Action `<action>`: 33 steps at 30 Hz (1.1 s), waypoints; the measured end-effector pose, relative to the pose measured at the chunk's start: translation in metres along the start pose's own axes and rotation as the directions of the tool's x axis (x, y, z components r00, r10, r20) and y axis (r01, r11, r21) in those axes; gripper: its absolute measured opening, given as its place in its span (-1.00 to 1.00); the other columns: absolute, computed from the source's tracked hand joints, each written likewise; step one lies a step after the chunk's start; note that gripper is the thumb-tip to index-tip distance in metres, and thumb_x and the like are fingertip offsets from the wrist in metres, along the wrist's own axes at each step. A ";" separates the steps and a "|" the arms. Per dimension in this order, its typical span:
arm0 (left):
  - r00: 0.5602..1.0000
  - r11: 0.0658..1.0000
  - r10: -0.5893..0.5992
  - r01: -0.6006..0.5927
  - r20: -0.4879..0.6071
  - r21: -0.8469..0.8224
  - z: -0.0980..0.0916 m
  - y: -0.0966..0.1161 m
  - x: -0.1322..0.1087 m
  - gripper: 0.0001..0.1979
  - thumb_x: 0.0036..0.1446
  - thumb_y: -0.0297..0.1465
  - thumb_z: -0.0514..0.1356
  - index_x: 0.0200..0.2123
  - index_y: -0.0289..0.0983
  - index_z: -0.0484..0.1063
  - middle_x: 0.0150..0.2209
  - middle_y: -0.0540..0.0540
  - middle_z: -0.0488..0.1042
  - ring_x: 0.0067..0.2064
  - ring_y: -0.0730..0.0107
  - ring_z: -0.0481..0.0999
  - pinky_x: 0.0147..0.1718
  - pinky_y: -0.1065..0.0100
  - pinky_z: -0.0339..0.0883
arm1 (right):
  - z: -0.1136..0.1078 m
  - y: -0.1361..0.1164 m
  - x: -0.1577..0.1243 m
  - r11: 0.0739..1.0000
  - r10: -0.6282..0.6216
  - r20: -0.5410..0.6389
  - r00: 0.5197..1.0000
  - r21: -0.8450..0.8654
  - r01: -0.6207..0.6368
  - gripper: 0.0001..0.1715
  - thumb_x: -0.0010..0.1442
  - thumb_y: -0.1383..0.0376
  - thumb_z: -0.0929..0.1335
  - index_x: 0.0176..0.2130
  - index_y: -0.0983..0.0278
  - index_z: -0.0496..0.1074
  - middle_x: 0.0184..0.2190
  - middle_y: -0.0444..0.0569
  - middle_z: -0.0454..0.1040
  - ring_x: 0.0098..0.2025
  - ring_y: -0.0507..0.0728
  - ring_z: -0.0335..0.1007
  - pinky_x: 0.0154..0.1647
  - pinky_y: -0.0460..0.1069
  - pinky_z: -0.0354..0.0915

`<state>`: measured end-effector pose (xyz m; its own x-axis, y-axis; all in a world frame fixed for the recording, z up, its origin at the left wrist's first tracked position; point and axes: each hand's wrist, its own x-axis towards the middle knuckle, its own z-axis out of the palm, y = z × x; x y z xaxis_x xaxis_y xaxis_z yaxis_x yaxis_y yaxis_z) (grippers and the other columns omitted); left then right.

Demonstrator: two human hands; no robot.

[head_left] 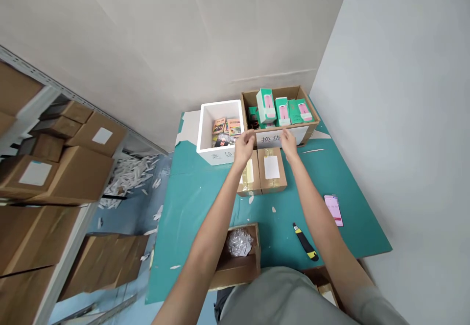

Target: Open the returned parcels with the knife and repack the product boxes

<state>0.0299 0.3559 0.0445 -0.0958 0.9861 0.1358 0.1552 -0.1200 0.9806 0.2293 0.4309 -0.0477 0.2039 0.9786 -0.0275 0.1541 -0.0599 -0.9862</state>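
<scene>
My left hand point(244, 148) is half curled at the front left corner of an open cardboard box point(310, 130), beside a white foam box point(202, 134). My right hand point(289, 144) is in front of the handwritten label point(265, 140) on the same cardboard box, fingers loosely bent. No object shows in either hand; whether the fingertips touch the box I cannot tell. Green and pink product boxes point(266, 105) stand inside it. Just below my hands, two small taped cartons point(271, 168) point(251, 180) sit side by side, the left one partly behind my forearm.
Colourful packets point(234, 127) lie in the foam box. A yellow-black box cutter point(305, 243) and a pink phone point(333, 210) are on the green tabletop point(191, 193). Near my body stands an open carton point(238, 266) with bubble wrap point(239, 242). Shelved cartons point(84, 173) line the left.
</scene>
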 end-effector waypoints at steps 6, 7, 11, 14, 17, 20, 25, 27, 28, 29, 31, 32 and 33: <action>0.962 0.978 -0.194 0.205 -0.192 0.041 -0.076 -0.060 -0.195 -0.52 0.34 0.10 0.38 -0.11 -0.23 0.70 0.10 -0.31 0.75 0.24 -0.06 0.71 0.28 -0.04 0.60 | -0.043 0.107 -0.206 0.975 0.216 0.104 0.971 0.023 -0.220 -0.16 0.19 -0.39 0.48 0.04 0.22 0.67 0.12 0.24 0.74 0.21 0.40 0.67 0.37 0.34 0.50; 0.941 0.966 -0.234 0.253 -0.243 0.048 -0.089 -0.063 -0.232 -0.51 0.34 0.11 0.37 -0.12 -0.22 0.70 0.09 -0.30 0.75 0.23 -0.06 0.72 0.26 -0.04 0.61 | -0.052 0.117 -0.242 0.955 0.290 0.127 0.949 0.022 -0.295 -0.18 0.15 -0.38 0.51 0.01 0.21 0.67 0.09 0.22 0.75 0.18 0.40 0.67 0.33 0.34 0.53; 0.870 0.905 -0.270 0.375 -0.413 0.199 -0.128 -0.063 -0.348 -0.49 0.38 0.11 0.36 0.03 -0.22 0.66 0.21 -0.33 0.68 0.33 -0.05 0.65 0.36 -0.05 0.54 | -0.078 0.118 -0.351 0.867 0.491 0.276 0.826 -0.064 -0.494 -0.17 0.11 -0.32 0.59 0.10 0.17 0.67 0.19 0.20 0.72 0.24 0.41 0.64 0.30 0.32 0.55; 0.812 0.795 -0.353 0.522 -0.464 0.308 -0.146 -0.080 -0.394 -0.19 0.23 0.11 0.48 0.36 -0.25 0.50 0.46 -0.44 0.47 0.52 -0.18 0.45 0.46 -0.13 0.42 | -0.077 0.099 -0.391 0.833 0.548 0.416 0.725 -0.200 -0.515 -0.07 0.08 -0.29 0.63 0.25 0.13 0.63 0.33 0.18 0.64 0.33 0.43 0.60 0.32 0.29 0.53; 0.710 0.668 -0.569 0.693 -0.415 0.269 -0.152 -0.109 -0.410 0.04 0.13 0.06 0.54 0.50 -0.33 0.32 0.55 -0.58 0.32 0.55 -0.35 0.40 0.45 -0.22 0.40 | -0.060 0.085 -0.403 0.832 0.554 0.506 0.661 -0.362 -0.420 -0.07 -0.01 -0.19 0.72 0.22 0.10 0.63 0.21 0.14 0.71 0.37 0.54 0.56 0.33 0.29 0.49; 0.699 0.622 -0.622 0.714 -0.352 0.320 -0.153 -0.126 -0.408 -0.23 0.29 -0.01 0.41 0.39 -0.34 0.43 0.39 -0.56 0.53 0.38 -0.35 0.58 0.41 -0.23 0.39 | -0.038 0.079 -0.401 0.820 0.536 0.539 0.650 -0.516 -0.248 -0.32 0.17 -0.13 0.64 0.15 0.12 0.63 -0.02 0.15 0.77 0.25 0.60 0.63 0.33 0.32 0.45; 0.787 0.674 -0.500 0.616 -0.361 0.408 -0.166 -0.115 -0.402 -0.52 0.50 0.07 0.08 -0.16 -0.19 0.55 -0.19 -0.27 0.67 -0.01 -0.14 0.68 0.16 -0.08 0.52 | -0.023 0.076 -0.393 0.807 0.482 0.515 0.709 -0.576 -0.130 -0.40 0.47 -0.03 0.35 0.33 0.17 0.52 0.08 0.19 0.74 0.22 0.60 0.64 0.39 0.39 0.40; 0.804 0.715 -0.450 0.586 -0.389 0.382 -0.176 -0.102 -0.405 -0.44 0.47 0.19 0.09 -0.31 -0.15 0.45 -0.34 -0.15 0.57 -0.16 -0.01 0.61 0.02 0.03 0.55 | -0.025 0.071 -0.393 0.849 0.426 0.494 0.758 -0.508 -0.145 -0.34 0.50 -0.12 0.33 0.38 0.12 0.49 0.20 0.15 0.71 0.31 0.58 0.59 0.44 0.41 0.38; 0.810 0.735 -0.427 0.570 -0.402 0.367 -0.181 -0.093 -0.407 -0.40 0.45 0.25 0.10 -0.35 -0.14 0.41 -0.38 -0.10 0.52 -0.22 0.06 0.56 -0.04 0.08 0.54 | -0.026 0.066 -0.394 0.874 0.391 0.485 0.782 -0.463 -0.150 -0.30 0.51 -0.19 0.32 0.39 0.10 0.49 0.25 0.13 0.69 0.36 0.57 0.56 0.47 0.41 0.37; 0.814 0.751 -0.404 0.555 -0.417 0.358 -0.185 -0.083 -0.409 -0.36 0.43 0.29 0.11 -0.38 -0.13 0.37 -0.41 -0.06 0.47 -0.27 0.12 0.52 -0.10 0.12 0.53 | -0.028 0.059 -0.397 0.895 0.361 0.478 0.801 -0.418 -0.153 -0.27 0.52 -0.24 0.30 0.40 0.08 0.49 0.29 0.10 0.67 0.40 0.55 0.52 0.49 0.41 0.36; 0.819 0.764 -0.357 0.533 -0.450 0.364 -0.192 -0.059 -0.415 -0.33 0.43 0.32 0.11 -0.40 -0.14 0.33 -0.42 -0.02 0.40 -0.31 0.20 0.45 -0.17 0.18 0.50 | -0.029 0.039 -0.404 0.920 0.326 0.471 0.820 -0.357 -0.161 -0.21 0.53 -0.32 0.26 0.40 0.06 0.50 0.34 0.07 0.63 0.45 0.52 0.48 0.51 0.38 0.35; 0.821 0.765 -0.331 0.522 -0.465 0.378 -0.195 -0.046 -0.417 -0.33 0.45 0.32 0.11 -0.39 -0.14 0.33 -0.42 -0.02 0.38 -0.31 0.21 0.44 -0.18 0.20 0.49 | -0.029 0.027 -0.409 0.924 0.321 0.469 0.823 -0.345 -0.163 -0.19 0.54 -0.34 0.24 0.41 0.07 0.49 0.36 0.07 0.62 0.45 0.52 0.48 0.52 0.38 0.35; 0.823 0.764 -0.305 0.512 -0.480 0.394 -0.197 -0.032 -0.419 -0.33 0.46 0.31 0.10 -0.38 -0.15 0.34 -0.41 -0.02 0.38 -0.30 0.21 0.45 -0.18 0.21 0.48 | -0.028 0.015 -0.414 0.925 0.318 0.467 0.825 -0.344 -0.161 -0.18 0.55 -0.35 0.22 0.41 0.07 0.49 0.37 0.08 0.60 0.46 0.51 0.47 0.52 0.38 0.35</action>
<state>-0.1283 -0.0760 -0.0159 -0.5977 0.7928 -0.1191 0.4563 0.4586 0.7625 0.1741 0.0198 -0.0465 -0.2347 0.8804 -0.4121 0.4417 -0.2810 -0.8520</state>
